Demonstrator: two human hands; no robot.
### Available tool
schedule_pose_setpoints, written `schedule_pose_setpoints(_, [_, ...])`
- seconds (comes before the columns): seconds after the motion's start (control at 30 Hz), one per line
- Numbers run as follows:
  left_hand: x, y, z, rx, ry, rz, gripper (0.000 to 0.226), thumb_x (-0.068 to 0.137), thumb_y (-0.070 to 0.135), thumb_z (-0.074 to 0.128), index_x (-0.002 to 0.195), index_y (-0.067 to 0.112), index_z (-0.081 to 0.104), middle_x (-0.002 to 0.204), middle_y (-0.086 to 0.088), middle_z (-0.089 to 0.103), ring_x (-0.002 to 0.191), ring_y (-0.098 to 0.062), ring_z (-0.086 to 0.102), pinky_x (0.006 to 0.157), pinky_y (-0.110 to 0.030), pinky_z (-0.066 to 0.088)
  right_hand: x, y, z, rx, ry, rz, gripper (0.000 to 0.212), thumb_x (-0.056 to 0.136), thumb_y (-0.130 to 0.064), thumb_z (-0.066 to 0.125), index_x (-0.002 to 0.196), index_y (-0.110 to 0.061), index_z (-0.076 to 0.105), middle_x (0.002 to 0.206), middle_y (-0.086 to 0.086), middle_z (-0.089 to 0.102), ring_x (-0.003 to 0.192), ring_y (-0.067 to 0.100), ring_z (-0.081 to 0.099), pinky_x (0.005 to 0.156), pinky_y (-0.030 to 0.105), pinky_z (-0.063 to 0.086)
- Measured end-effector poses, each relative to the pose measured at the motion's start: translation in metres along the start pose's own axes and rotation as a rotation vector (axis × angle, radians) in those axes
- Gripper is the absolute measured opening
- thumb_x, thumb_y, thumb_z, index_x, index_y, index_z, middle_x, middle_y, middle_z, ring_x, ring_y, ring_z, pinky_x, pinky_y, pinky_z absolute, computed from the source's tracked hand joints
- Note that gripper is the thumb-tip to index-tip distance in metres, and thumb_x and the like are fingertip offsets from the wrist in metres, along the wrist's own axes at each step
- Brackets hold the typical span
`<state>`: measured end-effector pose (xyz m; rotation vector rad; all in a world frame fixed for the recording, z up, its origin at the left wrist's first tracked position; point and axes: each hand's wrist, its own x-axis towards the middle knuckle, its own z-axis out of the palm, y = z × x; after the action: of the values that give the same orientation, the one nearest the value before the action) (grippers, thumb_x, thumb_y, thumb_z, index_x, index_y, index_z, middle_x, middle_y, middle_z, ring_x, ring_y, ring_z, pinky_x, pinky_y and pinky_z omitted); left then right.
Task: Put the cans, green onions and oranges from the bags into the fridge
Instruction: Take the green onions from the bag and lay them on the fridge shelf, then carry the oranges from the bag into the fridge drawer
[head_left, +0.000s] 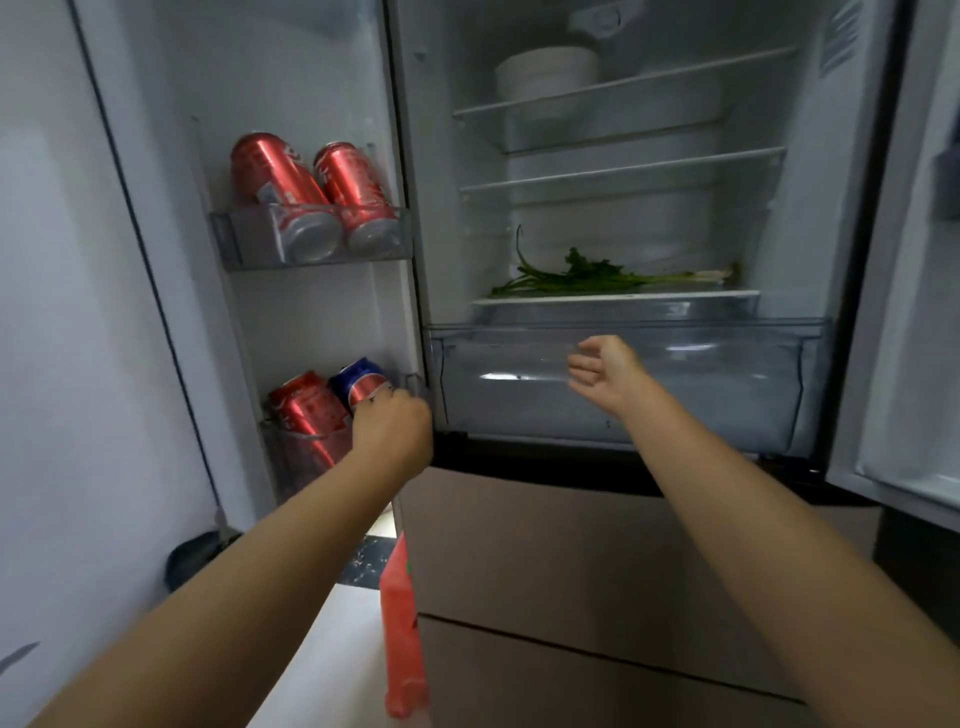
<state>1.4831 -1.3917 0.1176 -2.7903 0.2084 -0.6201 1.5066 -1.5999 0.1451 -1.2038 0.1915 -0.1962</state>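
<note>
The fridge stands open in front of me. My left hand (390, 427) grips a blue can (359, 380) at the lower door bin (301, 457), beside a red can (304, 408) standing in that bin. Two more red cans (311, 197) lean in the upper door bin (311, 239). Green onions (597, 278) lie on the lowest glass shelf (618, 298). My right hand (605, 371) hovers with relaxed fingers in front of the clear crisper drawer (727, 384), holding nothing. No oranges are in view.
A white bowl (545, 73) sits on the top shelf. The right fridge door (914, 312) is swung open. Brown lower drawers (571, 571) are closed below. A red bag (402, 634) hangs at the bottom centre near a dark countertop (363, 564).
</note>
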Motion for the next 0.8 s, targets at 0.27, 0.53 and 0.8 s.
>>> schedule_pose_setpoints(0.27, [-0.055, -0.022, 0.010, -0.114, 0.058, -0.074, 0.037, 0.089, 0.017, 0.047, 0.124, 0.008, 0.052, 0.133, -0.010, 0.049, 0.125, -0.028, 0.042, 0.099, -0.038, 0.036, -0.069, 0.062, 0.030, -1.474, -0.199, -0.691, 0.032, 0.088, -0.007, 0.046, 0.118, 0.003, 0.055, 0.132, 0.015, 0.049, 0.124, 0.030, 0.042, 0.103, 0.038, 0.039])
schedule_pose_setpoints(0.53, [-0.177, -0.103, 0.025, -0.013, -0.125, -0.490, 0.030, 0.091, 0.016, 0.045, 0.117, 0.003, 0.053, 0.125, -0.015, 0.053, 0.120, -0.032, 0.044, 0.092, -0.037, 0.038, -0.130, 0.120, 0.135, -1.406, -0.573, -0.986, 0.032, 0.084, -0.008, 0.049, 0.113, 0.002, 0.057, 0.129, 0.016, 0.051, 0.120, 0.033, 0.045, 0.100, 0.041, 0.040])
schedule_pose_setpoints(0.8, [-0.359, -0.200, 0.034, 0.109, -0.397, -0.866, 0.035, 0.094, 0.017, 0.041, 0.126, 0.005, 0.047, 0.124, -0.012, 0.052, 0.118, -0.028, 0.045, 0.092, -0.034, 0.040, -0.255, 0.216, 0.248, -1.278, -1.003, -1.049, 0.036, 0.088, -0.008, 0.045, 0.122, -0.001, 0.054, 0.133, 0.012, 0.049, 0.122, 0.030, 0.045, 0.099, 0.035, 0.039])
